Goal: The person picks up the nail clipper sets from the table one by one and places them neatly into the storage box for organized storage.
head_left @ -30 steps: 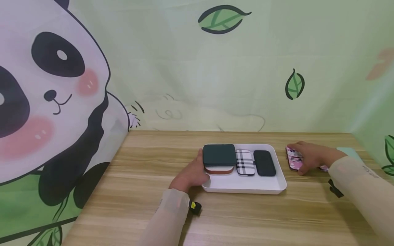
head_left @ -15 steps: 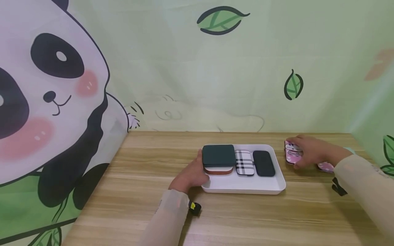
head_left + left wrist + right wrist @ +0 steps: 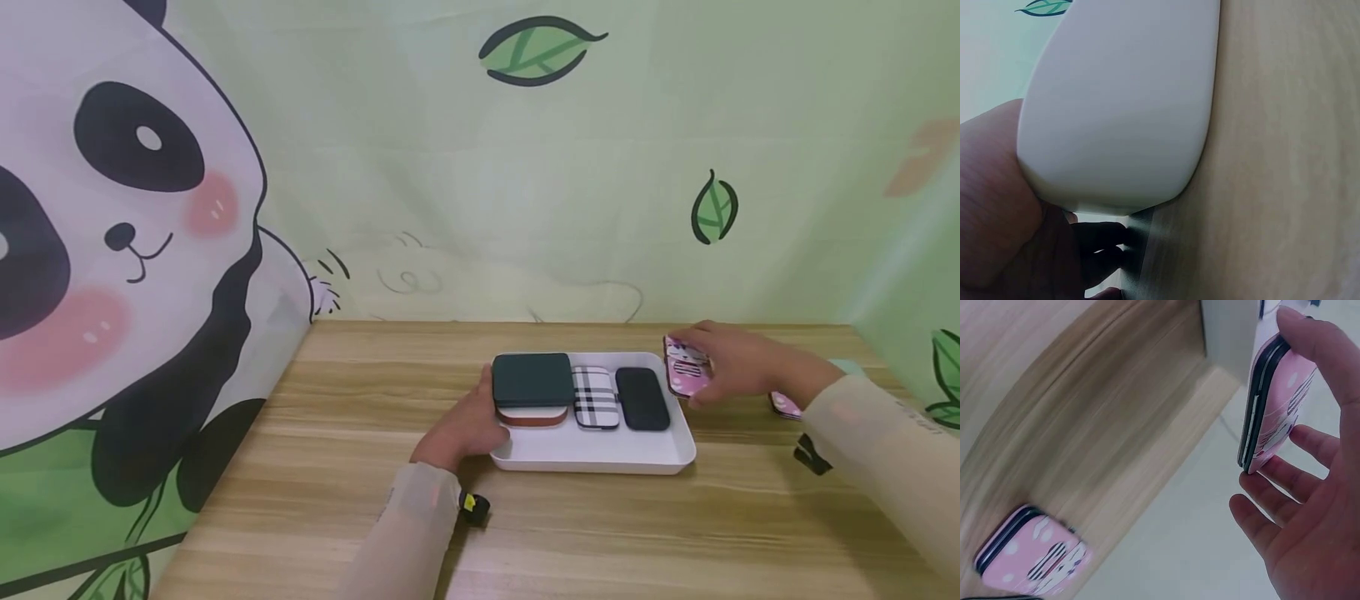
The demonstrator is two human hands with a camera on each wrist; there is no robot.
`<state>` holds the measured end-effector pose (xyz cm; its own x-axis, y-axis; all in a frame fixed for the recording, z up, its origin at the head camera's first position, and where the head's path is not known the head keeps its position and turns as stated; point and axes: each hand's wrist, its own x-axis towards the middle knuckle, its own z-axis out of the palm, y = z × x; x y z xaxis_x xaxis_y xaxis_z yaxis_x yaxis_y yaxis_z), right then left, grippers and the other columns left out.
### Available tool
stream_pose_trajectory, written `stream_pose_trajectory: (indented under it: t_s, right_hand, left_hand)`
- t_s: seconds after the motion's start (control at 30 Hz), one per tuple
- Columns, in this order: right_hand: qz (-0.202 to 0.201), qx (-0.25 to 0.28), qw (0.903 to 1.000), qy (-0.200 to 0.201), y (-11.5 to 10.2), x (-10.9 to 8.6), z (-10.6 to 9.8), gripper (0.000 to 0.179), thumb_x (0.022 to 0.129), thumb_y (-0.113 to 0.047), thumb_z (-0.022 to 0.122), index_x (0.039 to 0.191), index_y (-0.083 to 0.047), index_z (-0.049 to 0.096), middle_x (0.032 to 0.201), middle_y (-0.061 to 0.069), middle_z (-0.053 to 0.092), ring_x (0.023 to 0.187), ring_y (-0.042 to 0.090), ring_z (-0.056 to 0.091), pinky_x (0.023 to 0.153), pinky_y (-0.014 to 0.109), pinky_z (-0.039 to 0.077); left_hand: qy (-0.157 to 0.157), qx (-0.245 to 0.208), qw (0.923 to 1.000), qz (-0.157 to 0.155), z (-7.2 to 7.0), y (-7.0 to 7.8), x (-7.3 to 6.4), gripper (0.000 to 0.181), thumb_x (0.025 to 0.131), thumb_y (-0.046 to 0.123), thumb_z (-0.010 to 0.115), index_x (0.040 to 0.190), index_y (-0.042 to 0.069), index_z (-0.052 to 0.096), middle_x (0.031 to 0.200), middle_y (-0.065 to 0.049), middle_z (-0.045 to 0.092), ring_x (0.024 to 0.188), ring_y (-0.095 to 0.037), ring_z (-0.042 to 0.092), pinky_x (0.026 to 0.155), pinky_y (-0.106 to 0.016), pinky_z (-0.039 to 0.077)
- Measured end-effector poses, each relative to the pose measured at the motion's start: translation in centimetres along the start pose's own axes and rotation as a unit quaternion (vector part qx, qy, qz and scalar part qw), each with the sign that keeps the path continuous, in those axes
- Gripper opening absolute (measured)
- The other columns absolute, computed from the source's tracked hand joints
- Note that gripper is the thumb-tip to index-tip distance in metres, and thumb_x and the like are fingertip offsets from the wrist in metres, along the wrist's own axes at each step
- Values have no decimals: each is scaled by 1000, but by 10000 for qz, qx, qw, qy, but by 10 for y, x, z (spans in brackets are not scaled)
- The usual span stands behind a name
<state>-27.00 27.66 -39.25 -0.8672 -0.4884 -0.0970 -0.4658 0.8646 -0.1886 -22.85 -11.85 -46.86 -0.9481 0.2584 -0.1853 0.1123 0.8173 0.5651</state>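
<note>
My right hand (image 3: 738,358) pinches a flat pink case (image 3: 686,367) with a white and black-striped print, thumb on one edge and fingers on the other. In the head view the case overlaps the right rim of the white tray (image 3: 600,454); the right wrist view shows its dark edge (image 3: 1260,403) raised off the wood. My left hand (image 3: 468,425) grips the tray's left end, thumb by the near corner. In the tray lie a dark green case (image 3: 532,379) atop a white-and-brown item (image 3: 532,415), a black-and-white plaid case (image 3: 597,398) and a black case (image 3: 643,398).
Another pink case (image 3: 786,406) lies on the wooden table (image 3: 600,533) under my right forearm. Beyond it a pale teal item (image 3: 847,367) is partly covered by the sleeve. A fabric backdrop (image 3: 450,167) with a panda and leaves rises behind the table's far edge.
My right hand has carried the pink case from the table at the right, first away from me, then left to the tray's right rim. The left hand stays at the tray.
</note>
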Motion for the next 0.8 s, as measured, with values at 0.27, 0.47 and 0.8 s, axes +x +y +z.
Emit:
stream_pose_trajectory:
  t_s: [0.27, 0.47, 0.8]
  right_hand:
    - [-83, -55, 10000, 10, -22, 8, 3, 93, 70, -50, 86, 149, -18, 47, 145, 22, 48, 125, 42, 49, 99, 63, 43]
    - [-388, -165, 9991, 76, -30, 14, 10, 92, 70, -49, 86, 148, -18, 49, 144, 20, 50, 129, 43, 47, 103, 64, 40]
    - [-484, -245, 9984, -142, -43, 20, 16, 95, 70, -52, 85, 150, -18, 47, 147, 18, 50, 135, 45, 42, 105, 67, 36]
  left_hand:
    - [18, 19, 10000, -42, -1, 0, 0, 102, 83, 14, 62, 161, 5, -4, 164, -15, 26, 141, -24, 41, 116, -39, 33]
    - [18, 41, 10000, -57, 0, -1, 0, 102, 83, 14, 62, 161, 5, -3, 164, -15, 25, 143, -24, 39, 117, -39, 32]
    - [6, 65, 10000, -45, 0, -1, 0, 102, 83, 15, 62, 161, 5, -3, 164, -16, 25, 145, -26, 37, 118, -39, 31]
